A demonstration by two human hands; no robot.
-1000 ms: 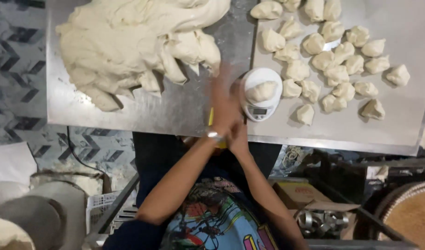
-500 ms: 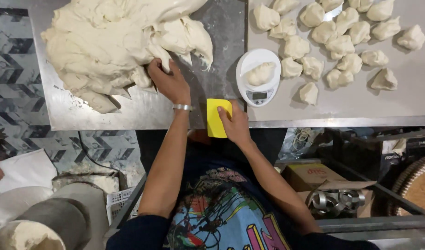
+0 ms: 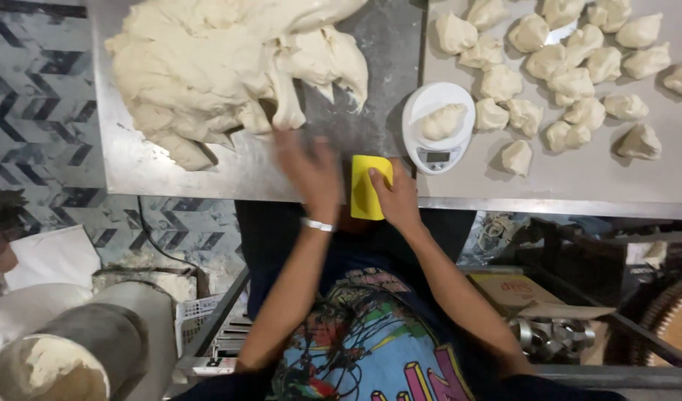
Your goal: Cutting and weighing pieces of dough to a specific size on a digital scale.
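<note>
Item one: large dough mass on the steel table, my left hand just below it, fingers spread, grasping nothing. Item two: yellow plastic scraper at the table's near edge, clasped in my right hand. Item three: white round scale bearing one dough piece, cut dough pieces beyond.

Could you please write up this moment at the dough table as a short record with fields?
Left hand: open, blurred, flat on the steel table below the big dough mass
Right hand: grips a yellow scraper at the table edge
Scale: white, round, carries one dough piece
Dough portions: many cut lumps spread right of the scale
Wrist: pale band on the left arm
</note>
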